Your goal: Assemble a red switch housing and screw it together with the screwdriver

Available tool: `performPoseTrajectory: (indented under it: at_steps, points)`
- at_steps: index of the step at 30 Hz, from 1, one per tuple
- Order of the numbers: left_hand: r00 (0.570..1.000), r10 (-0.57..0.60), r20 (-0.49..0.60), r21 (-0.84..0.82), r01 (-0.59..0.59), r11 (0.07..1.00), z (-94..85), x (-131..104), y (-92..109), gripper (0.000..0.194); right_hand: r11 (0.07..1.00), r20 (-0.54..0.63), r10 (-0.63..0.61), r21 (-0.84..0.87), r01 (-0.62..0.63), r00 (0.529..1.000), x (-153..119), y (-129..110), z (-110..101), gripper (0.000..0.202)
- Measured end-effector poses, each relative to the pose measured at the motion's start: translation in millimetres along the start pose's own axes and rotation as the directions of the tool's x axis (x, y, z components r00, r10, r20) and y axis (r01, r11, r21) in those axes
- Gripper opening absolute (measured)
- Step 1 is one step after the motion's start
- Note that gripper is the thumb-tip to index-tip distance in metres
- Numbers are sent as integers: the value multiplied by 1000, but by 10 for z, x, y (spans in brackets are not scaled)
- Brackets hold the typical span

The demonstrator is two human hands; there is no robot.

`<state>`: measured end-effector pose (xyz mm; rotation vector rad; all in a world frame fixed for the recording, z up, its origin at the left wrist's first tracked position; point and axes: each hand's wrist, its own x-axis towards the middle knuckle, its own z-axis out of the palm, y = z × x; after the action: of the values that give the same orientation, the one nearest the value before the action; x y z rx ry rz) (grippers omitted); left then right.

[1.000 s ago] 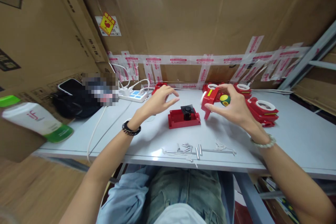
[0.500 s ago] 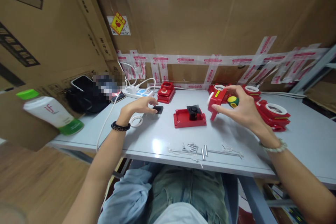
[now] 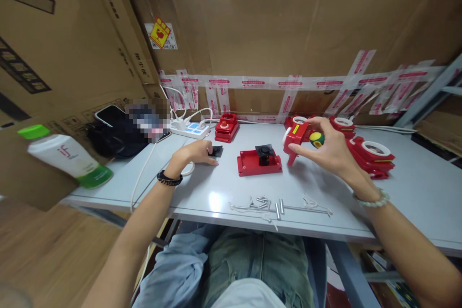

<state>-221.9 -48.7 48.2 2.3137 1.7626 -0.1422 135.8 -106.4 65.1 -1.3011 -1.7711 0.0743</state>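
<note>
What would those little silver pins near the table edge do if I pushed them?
The silver pins look like short smooth metal cylinders, so they would probably roll or scatter. They lie close to the table front edge, so some might drop off. The thin white thread tangled beside them looks floppy and may drag along.

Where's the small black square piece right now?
In the head view the small black square piece lies on the grey table, left of centre, under the left hand's fingertips, between the red base tray and the white power strip.
</note>
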Motion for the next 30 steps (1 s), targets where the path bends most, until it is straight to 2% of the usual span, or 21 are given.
performPoseTrajectory:
  at_steps: [2, 6, 10, 12, 14, 17, 19, 26, 30]
  points:
    - [1000, -4, 6, -12, 4, 1000, -7, -16, -18, 50, 1000, 1, -6, 1, 6, 1000, 2, 2, 3, 72]
    - [999, 17, 34, -119, -13, 993, -52, -84, -98, 61, 1000, 2, -11, -6, 11, 1000, 5, -2, -7, 71]
    - [993, 96, 74, -222, -77, 972, -109, -125, -133, 55, 1000, -4, -14, -11, 14, 1000, 2, 3, -16, 70]
    - [991, 105, 88, -182, -88, 979, -118, -114, -114, 54, 1000, -2, -16, -11, 16, 1000, -1, 3, -18, 70]
    - [995, 86, 58, -117, -78, 990, -111, -95, -93, 58, 1000, -1, -8, -14, 8, 1000, -1, -4, -20, 69]
    - [999, 35, 2, -83, -35, 996, -82, -74, -86, 67, 1000, 1, 0, -12, 0, 1000, 1, -16, -28, 69]
    - [1000, 7, 13, -78, -6, 997, -56, -65, -84, 69, 1000, 4, -3, -4, 3, 1000, 3, -16, -31, 70]
    - [999, -33, 40, -22, 34, 999, -17, -43, 1, 54, 1000, 4, -3, 2, 3, 1000, -3, 1, -14, 71]
    - [999, -15, 31, -62, 17, 998, -33, -69, -22, 55, 1000, 2, -6, -3, 6, 1000, 1, -14, -17, 71]
